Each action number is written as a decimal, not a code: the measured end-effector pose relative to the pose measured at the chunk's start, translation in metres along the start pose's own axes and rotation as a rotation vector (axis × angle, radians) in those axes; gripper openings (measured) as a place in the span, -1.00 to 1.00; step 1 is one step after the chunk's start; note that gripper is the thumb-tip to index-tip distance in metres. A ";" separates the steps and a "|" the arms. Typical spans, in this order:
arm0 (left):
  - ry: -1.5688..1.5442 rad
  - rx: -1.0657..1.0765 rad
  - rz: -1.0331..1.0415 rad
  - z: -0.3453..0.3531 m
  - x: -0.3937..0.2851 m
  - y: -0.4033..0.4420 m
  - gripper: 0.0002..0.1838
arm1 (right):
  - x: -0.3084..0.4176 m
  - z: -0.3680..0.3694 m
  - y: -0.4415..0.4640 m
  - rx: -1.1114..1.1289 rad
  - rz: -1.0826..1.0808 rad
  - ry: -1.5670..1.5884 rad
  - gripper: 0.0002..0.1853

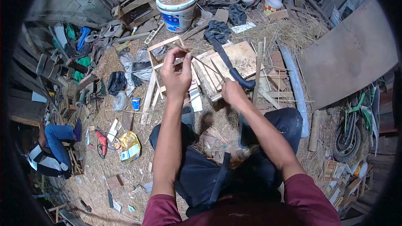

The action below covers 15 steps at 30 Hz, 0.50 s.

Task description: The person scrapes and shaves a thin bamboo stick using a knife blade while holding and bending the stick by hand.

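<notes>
My left hand (176, 74) is raised, its thumb and fingers pinching one end of a thin wooden stick (202, 63). The stick slants down to the right toward my right hand (235, 93). That hand is closed on a knife, whose narrow pointed blade (218, 70) sticks out up and left; its handle is hidden in the fist. Blade and stick come close together at the fingers, and I cannot tell whether they touch. Just beyond, a machete with a black hooked handle (237, 74) lies across a wooden work block (243, 56).
A wooden frame (151, 60) stands beside the block. Behind is a lidded bucket (177, 10). A red power tool (101, 143) and a yellow packet (129, 146) lie at left. Another person (52, 150) sits far left. A large board (351, 50) and a motorcycle (354, 129) are at right.
</notes>
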<state>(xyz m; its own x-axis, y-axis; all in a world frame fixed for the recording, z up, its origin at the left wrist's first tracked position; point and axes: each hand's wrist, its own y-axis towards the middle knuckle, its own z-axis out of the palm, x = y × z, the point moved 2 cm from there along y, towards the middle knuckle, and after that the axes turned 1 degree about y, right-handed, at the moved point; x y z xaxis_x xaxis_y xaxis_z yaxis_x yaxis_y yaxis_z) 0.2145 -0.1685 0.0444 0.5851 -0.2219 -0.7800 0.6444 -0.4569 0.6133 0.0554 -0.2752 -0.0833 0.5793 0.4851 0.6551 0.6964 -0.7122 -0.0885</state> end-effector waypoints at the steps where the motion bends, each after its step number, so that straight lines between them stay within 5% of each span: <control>1: -0.026 -0.024 -0.018 -0.002 0.006 0.000 -0.83 | 0.003 0.003 -0.002 -0.006 0.015 0.010 -0.74; 6: 0.119 -0.115 -0.072 -0.014 0.012 0.009 -0.85 | -0.032 0.027 -0.007 0.134 0.122 -0.098 -0.76; 15: 0.236 -0.005 -0.230 -0.004 0.054 -0.007 -0.89 | -0.039 0.033 -0.001 0.056 0.147 -0.025 -0.72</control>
<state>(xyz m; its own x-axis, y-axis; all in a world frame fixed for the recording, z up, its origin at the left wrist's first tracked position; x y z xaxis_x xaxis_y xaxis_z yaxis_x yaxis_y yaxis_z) 0.2441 -0.1737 -0.0016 0.5215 0.0925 -0.8482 0.7750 -0.4671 0.4256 0.0465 -0.2764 -0.1334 0.6865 0.3912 0.6129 0.6259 -0.7469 -0.2243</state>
